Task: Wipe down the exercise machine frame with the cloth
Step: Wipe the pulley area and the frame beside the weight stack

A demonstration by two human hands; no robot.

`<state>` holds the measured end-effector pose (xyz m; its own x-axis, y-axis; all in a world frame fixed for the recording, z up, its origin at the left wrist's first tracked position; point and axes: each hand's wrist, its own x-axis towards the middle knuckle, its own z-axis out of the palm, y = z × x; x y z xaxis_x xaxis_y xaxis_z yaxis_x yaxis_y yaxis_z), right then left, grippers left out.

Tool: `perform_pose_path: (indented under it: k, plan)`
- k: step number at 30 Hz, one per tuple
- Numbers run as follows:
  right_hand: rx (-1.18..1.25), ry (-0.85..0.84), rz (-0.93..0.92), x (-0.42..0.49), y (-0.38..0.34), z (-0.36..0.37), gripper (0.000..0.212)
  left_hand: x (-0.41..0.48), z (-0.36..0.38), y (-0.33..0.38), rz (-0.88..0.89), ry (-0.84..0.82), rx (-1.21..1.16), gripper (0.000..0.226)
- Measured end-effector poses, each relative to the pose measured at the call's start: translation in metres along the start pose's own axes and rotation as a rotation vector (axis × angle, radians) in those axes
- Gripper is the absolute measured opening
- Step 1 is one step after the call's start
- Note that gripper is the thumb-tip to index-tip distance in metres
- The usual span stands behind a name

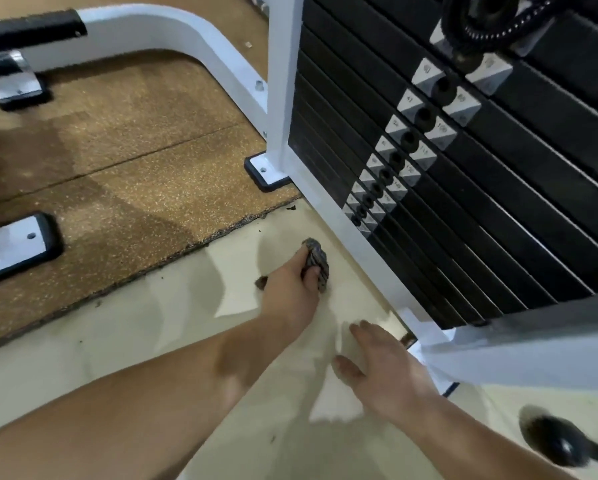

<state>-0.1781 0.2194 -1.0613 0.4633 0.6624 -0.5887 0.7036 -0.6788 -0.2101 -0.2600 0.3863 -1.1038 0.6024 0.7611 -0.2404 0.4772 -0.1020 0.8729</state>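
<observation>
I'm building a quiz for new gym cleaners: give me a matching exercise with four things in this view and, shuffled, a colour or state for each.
Things:
1 cloth
2 weight stack
3 frame
4 floor mat

Descriptions:
A white
B black
C speckled brown
D grey, bunched in the left hand

Pairs: 1-D, 2-B, 3-A, 4-C.

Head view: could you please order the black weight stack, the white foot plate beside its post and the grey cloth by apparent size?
Largest: black metal weight stack.
Then: white black-rimmed foot plate and crumpled grey cloth, too alike to rank.
</observation>
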Motion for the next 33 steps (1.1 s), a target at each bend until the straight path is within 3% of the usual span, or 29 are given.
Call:
perform_pose_path:
  k: [4, 7, 16, 27, 33]
  plan:
    - [-0.072, 0.055, -0.062, 0.035, 0.012, 0.01, 0.095, 0.035, 0.013, 0.009, 0.078, 0.084, -0.08, 0.027]
    - [-0.073, 0.03, -0.008, 0.049, 0.028, 0.019, 0.106, 0.054, 0.03, 0.012, 0.096, 0.101, -0.102, 0.036]
    - [-0.038, 0.018, 0.002, 0.058, 0.03, 0.016, 0.11, 0.061, 0.071, 0.017, -0.002, 0.078, -0.297, 0.061]
    - [-0.031, 0.027, -0.009, 0.067, 0.022, 0.01, 0.111, 0.042, 0.088, 0.029, 0.16, 0.089, -0.232, 0.063]
    - [0.01, 0.001, 0.037, 0.064, 0.026, 0.009, 0.111, 0.075, 0.062, 0.02, 0.1, 0.07, -0.238, 0.062]
